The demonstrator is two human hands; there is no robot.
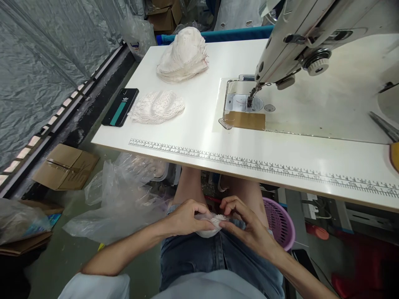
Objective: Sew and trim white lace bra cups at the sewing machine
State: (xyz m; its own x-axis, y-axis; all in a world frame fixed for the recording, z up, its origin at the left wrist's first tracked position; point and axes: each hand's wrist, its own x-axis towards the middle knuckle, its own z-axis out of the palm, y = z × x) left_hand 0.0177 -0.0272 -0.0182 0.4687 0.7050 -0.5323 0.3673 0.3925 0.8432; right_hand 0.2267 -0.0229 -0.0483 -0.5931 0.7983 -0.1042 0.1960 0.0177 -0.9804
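Observation:
Over my lap, a small white lace-edged fabric piece (209,232) is pinched between both hands. My left hand (190,218) is closed on its left side, thumb on top. With thumb and forefinger, my right hand (241,220) grips the lace at the right edge. On the sewing table (187,135) lies a similar white lace piece (158,107), and behind it a stack of cream fabric pieces (182,56). The sewing machine (289,54) stands to the right, its presser foot (250,101) over the needle plate with no fabric under it.
A black phone (120,107) lies at the table's left end. Scissors (385,126) rest at the right. Below are a purple basket (279,224), clear plastic bags (121,203) and a cardboard box (65,166). The table's front edge runs just beyond my hands.

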